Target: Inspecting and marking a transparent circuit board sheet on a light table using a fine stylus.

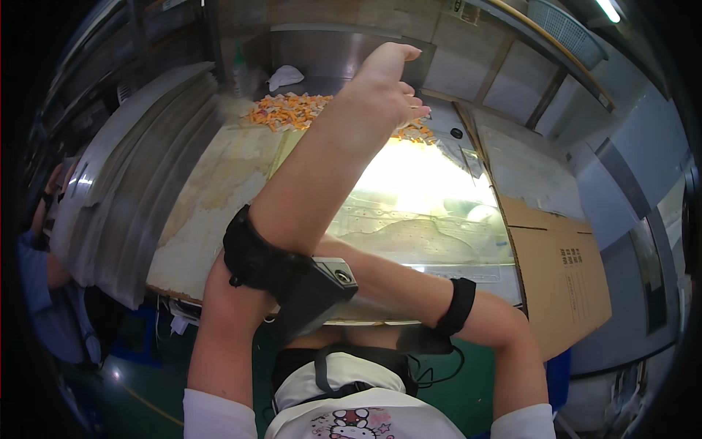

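Observation:
Stretched far out over the table, my left hand (pixel 391 82) is raised with its fingers apart, and nothing shows in them. Behind and below it lies a heap of small orange and whitish pieces (pixel 287 111), too small to name. A bright lit panel (pixel 420 230) with a clear sheet on it takes up the table's middle, under my left forearm. My right forearm reaches leftward across the near side of the panel. Its hand is hidden behind my left arm. Black straps (pixel 267 245) sit on both forearms, the left one carrying a small device.
Large grey sheets (pixel 131 183) stand stacked on edge at the left. A cardboard box (pixel 563 271) lies along the right side. A crumpled white bag (pixel 285 77) and a bottle (pixel 238 69) stand at the back. Another person in blue (pixel 55 293) is at the far left.

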### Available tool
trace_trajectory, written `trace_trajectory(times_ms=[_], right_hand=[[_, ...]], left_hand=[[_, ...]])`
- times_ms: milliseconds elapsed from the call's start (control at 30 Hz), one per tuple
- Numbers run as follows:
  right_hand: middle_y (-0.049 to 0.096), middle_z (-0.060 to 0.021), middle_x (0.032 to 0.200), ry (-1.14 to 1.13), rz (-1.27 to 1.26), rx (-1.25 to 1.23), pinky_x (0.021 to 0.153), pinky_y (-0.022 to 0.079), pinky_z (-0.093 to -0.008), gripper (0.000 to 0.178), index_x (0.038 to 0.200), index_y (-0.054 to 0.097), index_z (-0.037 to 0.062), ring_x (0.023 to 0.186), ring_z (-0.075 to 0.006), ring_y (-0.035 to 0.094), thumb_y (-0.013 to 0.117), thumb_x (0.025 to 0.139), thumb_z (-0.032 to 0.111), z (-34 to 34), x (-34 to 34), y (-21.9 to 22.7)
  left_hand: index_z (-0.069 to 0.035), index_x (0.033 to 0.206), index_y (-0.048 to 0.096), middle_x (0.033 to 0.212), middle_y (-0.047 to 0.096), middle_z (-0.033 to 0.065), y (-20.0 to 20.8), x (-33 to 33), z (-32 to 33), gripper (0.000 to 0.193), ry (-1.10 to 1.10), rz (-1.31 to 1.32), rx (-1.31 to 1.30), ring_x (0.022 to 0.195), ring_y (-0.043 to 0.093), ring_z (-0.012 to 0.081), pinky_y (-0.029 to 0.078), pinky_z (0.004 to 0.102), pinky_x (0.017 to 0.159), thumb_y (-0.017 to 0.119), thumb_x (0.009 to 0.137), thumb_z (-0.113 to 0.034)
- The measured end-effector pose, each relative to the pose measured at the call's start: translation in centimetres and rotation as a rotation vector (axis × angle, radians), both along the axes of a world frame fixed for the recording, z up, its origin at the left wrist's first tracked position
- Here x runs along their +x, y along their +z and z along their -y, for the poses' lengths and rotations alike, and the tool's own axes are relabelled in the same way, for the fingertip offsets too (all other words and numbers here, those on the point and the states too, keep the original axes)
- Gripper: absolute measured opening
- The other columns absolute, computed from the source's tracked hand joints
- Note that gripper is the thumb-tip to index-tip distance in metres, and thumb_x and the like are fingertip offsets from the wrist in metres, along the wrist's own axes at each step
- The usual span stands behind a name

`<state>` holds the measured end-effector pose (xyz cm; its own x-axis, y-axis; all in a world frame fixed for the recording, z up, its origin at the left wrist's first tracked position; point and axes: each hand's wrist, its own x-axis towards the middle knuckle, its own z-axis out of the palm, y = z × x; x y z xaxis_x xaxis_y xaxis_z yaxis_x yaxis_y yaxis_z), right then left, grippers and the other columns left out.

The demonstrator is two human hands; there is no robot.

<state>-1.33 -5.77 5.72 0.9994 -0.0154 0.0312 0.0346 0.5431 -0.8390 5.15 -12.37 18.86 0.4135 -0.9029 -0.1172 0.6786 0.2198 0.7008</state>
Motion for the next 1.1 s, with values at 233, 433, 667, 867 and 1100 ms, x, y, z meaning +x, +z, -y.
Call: trace_trajectory(times_ms=[233,433,667,867,1100], right_hand=[[0.058,-0.0019,0.081,0.138,-0.178,0.133,0.064,0.045,-0.0241,0.009,0.085,0.057,0.0060,0.070,-0.0088,0.054,0.049,0.081,0.009,3.0,-1.3,1.5],[0.057,-0.0011,0.075,0.214,-0.182,0.214,0.056,0.042,-0.0215,0.006,0.081,0.056,0.0074,0.062,-0.0072,0.051,0.050,0.080,0.007,2.1,-1.7,2.1],[0.056,-0.0012,0.072,0.192,-0.225,0.145,0.053,0.041,-0.0212,0.003,0.079,0.055,0.0067,0.059,-0.0067,0.050,0.052,0.079,0.007,1.7,-1.2,1.7],[0.054,0.0002,0.070,0.222,-0.264,0.038,0.051,0.039,-0.0199,0.005,0.082,0.054,0.0061,0.060,-0.0064,0.051,0.052,0.079,0.009,1.9,-1.0,1.5],[0.055,0.0014,0.076,0.302,-0.330,-0.021,0.051,0.039,-0.0197,0.015,0.094,0.050,0.0084,0.063,-0.0044,0.051,0.052,0.079,0.012,1.7,-0.5,2.0]], left_hand=[[-0.002,0.134,-0.003,0.137,-0.002,0.0278,1.0,-0.8,-0.6,0.071,-0.083,-0.003,-0.064,0.127,0.010,0.0395,0.022,0.0427,0.103,0.045,0.084,-0.015],[-0.003,0.134,-0.004,0.137,-0.003,0.0268,2.0,-1.3,-2.2,0.069,-0.140,-0.055,-0.125,0.128,0.010,0.0387,0.019,0.0415,0.104,0.044,0.085,-0.014],[-0.003,0.135,0.006,0.136,0.014,0.0260,2.2,-1.5,-2.3,0.066,-0.090,-0.084,-0.131,0.124,0.025,0.0350,0.028,0.0385,0.100,0.046,0.084,-0.017],[-0.003,0.134,-0.009,0.137,-0.005,0.0267,2.3,-0.8,-4.0,0.071,-0.248,-0.113,-0.340,0.128,0.008,0.0361,0.015,0.0376,0.105,0.042,0.085,-0.016],[-0.003,0.134,-0.007,0.137,-0.001,0.0262,1.7,-0.4,-2.6,0.070,-0.093,0.010,-0.448,0.127,0.011,0.0367,0.019,0.0395,0.104,0.041,0.085,-0.015]])
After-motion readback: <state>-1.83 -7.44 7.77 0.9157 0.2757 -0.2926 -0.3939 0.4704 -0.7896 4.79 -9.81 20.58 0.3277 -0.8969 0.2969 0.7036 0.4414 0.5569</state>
